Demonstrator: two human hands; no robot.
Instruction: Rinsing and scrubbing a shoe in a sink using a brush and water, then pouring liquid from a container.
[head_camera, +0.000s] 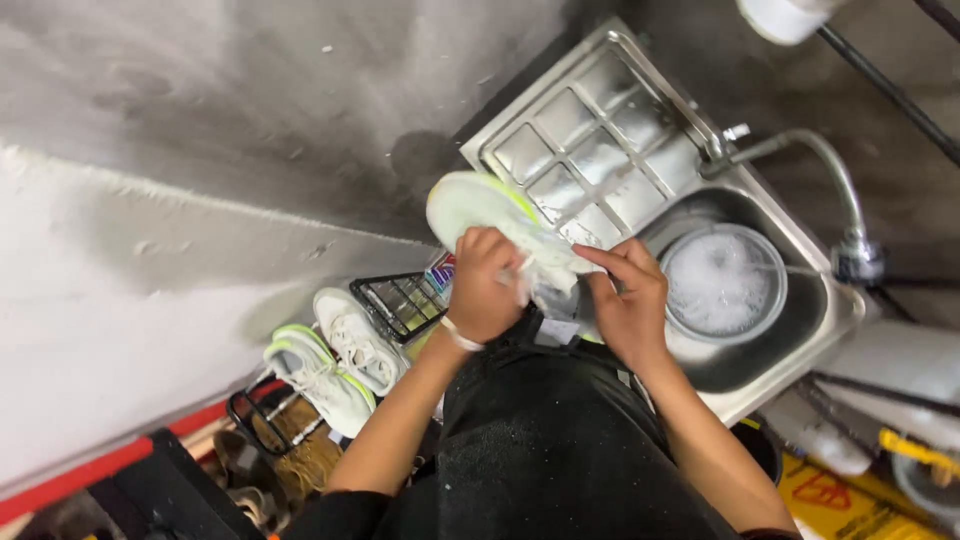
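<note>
I hold a white sneaker with a pale green sole (480, 205) in front of my chest, over the edge of a steel sink (800, 240). My left hand (482, 285) grips the shoe's middle from the left. My right hand (628, 300) pinches its white laces or tongue from the right. A round bowl of foamy water (722, 283) sits in the sink basin, just right of my right hand. A curved tap (835, 175) arches over the basin.
The ribbed steel draining board (590, 140) lies behind the shoe. A second pair of white and green sneakers (335, 360) rests on a wire rack (405, 300) at lower left. Grey concrete wall fills the left. A yellow sign (830, 495) lies at lower right.
</note>
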